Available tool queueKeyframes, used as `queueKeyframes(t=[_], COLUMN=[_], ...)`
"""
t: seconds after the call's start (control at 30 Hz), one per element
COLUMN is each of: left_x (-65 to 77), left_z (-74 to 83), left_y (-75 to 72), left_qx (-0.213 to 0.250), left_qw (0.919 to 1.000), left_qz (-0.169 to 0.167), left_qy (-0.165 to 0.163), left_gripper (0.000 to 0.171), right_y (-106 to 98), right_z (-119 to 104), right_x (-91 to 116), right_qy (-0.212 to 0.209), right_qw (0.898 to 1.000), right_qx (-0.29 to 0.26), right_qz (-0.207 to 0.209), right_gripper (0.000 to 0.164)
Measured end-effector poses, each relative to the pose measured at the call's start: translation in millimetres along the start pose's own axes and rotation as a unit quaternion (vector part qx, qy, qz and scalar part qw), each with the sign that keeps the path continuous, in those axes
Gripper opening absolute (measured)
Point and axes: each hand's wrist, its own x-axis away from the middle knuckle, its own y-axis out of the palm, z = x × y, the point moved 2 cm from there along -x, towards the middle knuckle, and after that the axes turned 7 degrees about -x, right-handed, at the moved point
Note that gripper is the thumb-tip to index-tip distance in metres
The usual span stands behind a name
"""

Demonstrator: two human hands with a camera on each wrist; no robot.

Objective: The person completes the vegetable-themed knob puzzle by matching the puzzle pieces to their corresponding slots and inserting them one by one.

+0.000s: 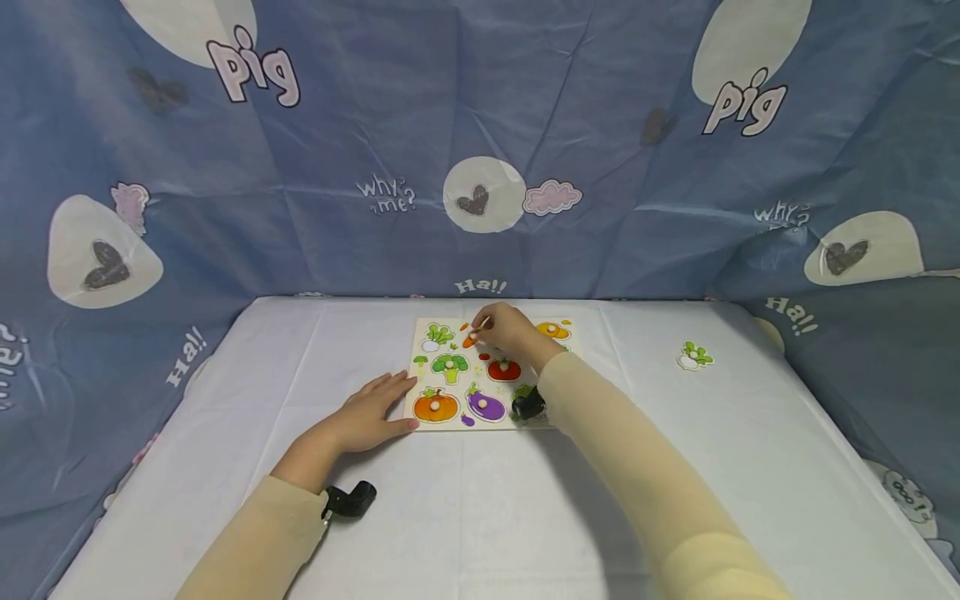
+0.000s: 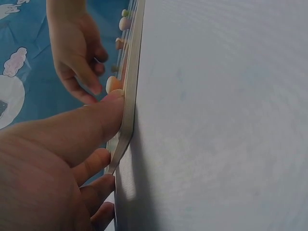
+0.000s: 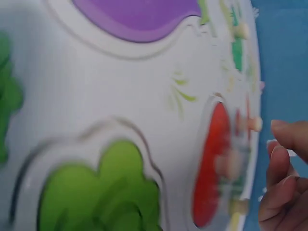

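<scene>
A white wooden vegetable puzzle board (image 1: pixel 410 417) lies near the back of the table. My left hand (image 1: pixel 372 414) rests at its left side, fingers spread and fairly straight, with the thumb (image 2: pixel 113 108) against the board's edge near a corner. Over the far part of the board, my right hand (image 1: pixel 510 329) hovers beside the carrot piece (image 1: pixel 469 341). Its fingers are loosely bent, and nothing shows between them in the left wrist view. The thumb (image 3: pixel 291 137) is close to a wooden knob (image 3: pixel 257 123) in the right wrist view. My right sleeve hides the board's right side.
Broccoli (image 1: pixel 450 367), tomato (image 1: pixel 504 370), pumpkin (image 1: pixel 436 407) and eggplant (image 1: pixel 486 406) pieces with round knobs sit on the board. A loose turnip piece (image 1: pixel 694 357) lies to the right on the white tablecloth (image 1: pixel 465 517). Blue printed cloth (image 1: pixel 375 108) hangs behind.
</scene>
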Motion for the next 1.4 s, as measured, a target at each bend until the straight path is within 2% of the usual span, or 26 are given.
queueKeyframes(t=[0.17, 0.57, 0.77, 1.1, 1.4], left_x=[0.1, 0.7, 1.6, 2.4, 2.0], left_z=[-0.3, 0.6, 0.6, 1.9, 3.0], left_y=[-0.7, -0.8, -1.4, -2.0, -1.6], left_qx=[-0.004, -0.002, -0.002, -0.001, 0.001], left_qw=[1.0, 1.0, 1.0, 1.0, 1.0], left_qz=[0.001, 0.002, 0.006, 0.008, 0.006], left_qy=[0.001, 0.002, 0.004, 0.005, 0.003], left_gripper=[0.078, 0.078, 0.078, 0.077, 0.077], right_y=[-14, -56, -77, -106, -142], right_z=[-2, 1, 10, 31, 53], right_x=[10, 53, 77, 116, 146], right_qy=[-0.024, -0.055, -0.051, -0.077, -0.059], right_qw=[0.998, 0.996, 0.995, 0.988, 0.984], right_qx=[0.059, 0.066, 0.068, 0.092, 0.095], right_qz=[0.011, 0.021, 0.044, 0.097, 0.135], right_gripper=[0.017, 0.021, 0.019, 0.018, 0.019])
